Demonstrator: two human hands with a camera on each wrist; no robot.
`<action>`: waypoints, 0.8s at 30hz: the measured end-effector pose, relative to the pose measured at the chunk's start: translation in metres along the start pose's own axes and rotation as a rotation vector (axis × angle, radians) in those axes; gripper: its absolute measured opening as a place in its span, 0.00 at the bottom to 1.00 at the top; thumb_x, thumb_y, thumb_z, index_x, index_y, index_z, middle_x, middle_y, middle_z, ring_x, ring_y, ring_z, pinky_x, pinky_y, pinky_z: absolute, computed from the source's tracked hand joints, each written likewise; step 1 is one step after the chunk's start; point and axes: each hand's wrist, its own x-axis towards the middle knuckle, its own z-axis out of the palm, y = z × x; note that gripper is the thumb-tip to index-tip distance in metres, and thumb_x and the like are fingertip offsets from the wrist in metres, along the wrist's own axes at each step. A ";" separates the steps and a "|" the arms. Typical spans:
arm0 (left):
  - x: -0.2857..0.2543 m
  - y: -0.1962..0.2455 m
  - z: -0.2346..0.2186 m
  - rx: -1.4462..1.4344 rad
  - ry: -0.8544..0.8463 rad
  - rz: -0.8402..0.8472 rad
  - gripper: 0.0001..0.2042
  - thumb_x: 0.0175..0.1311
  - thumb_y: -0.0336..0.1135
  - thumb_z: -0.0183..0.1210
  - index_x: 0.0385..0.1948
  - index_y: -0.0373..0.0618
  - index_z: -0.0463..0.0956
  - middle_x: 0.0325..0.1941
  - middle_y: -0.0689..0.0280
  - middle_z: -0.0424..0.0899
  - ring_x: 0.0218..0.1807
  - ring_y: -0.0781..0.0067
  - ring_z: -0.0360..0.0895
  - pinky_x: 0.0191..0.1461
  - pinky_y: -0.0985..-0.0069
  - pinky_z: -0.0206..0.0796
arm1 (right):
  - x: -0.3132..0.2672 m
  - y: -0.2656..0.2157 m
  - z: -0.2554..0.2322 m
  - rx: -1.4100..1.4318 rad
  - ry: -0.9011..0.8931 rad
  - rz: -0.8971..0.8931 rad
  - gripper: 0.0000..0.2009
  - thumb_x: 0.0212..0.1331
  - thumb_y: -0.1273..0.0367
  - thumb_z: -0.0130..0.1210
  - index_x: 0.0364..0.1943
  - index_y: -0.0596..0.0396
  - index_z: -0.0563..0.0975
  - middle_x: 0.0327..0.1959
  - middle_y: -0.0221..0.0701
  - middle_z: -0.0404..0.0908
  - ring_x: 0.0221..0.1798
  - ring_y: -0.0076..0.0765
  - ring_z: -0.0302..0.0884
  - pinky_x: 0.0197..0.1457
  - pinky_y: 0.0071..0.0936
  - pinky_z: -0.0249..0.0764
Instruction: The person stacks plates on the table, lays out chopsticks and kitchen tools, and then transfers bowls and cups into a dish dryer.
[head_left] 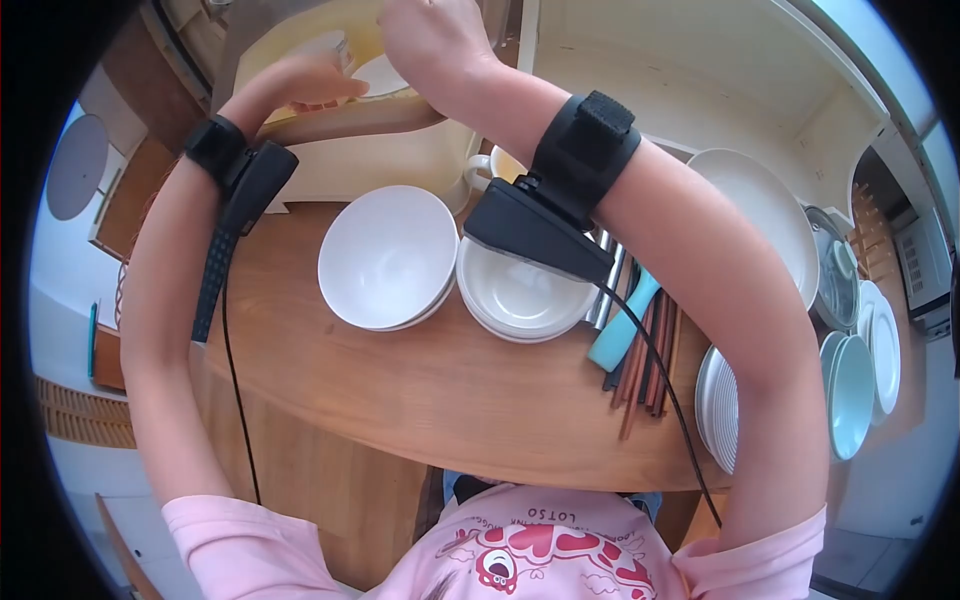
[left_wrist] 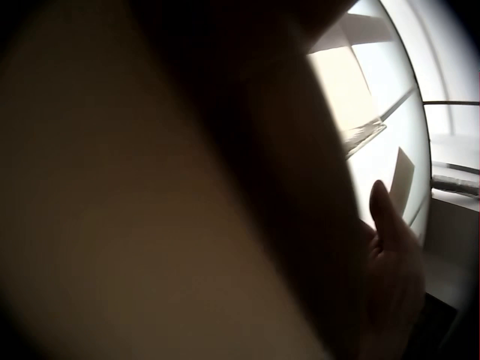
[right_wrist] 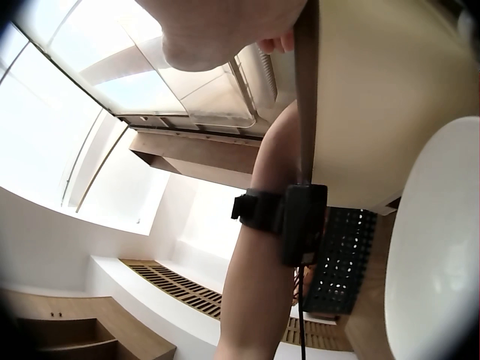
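My left hand (head_left: 315, 82) reaches over the wooden rim of a cream-coloured box (head_left: 350, 165), its thumb stretched toward a white bowl (head_left: 382, 76) inside. Right behind this hand is a whitish cup-like piece (head_left: 330, 45); whether my fingers hold it I cannot tell. At the top edge of the head view my right hand (head_left: 435, 35) is bent over the box's right side, its fingertips cut off. The right wrist view has the same hand (right_wrist: 225, 30) at the top, above the box's edge. Dark blur fills most of the left wrist view.
On the wooden table (head_left: 320, 380) stand white bowls (head_left: 390, 255), a second bowl stack (head_left: 525, 290) and a mug (head_left: 483, 170). Chopsticks (head_left: 650, 370) lie beside a turquoise-handled utensil (head_left: 622, 330). Plates (head_left: 718, 410) and green bowls (head_left: 850, 395) are at right, below a cream drawer (head_left: 690, 70).
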 end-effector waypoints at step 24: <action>-0.022 0.005 -0.021 -0.527 0.082 -0.152 0.10 0.60 0.35 0.47 0.30 0.39 0.75 0.26 0.64 0.80 0.24 0.77 0.73 0.25 0.76 0.65 | 0.002 0.003 0.003 -0.057 0.064 -0.066 0.25 0.69 0.55 0.36 0.42 0.69 0.72 0.44 0.60 0.76 0.52 0.63 0.71 0.57 0.45 0.64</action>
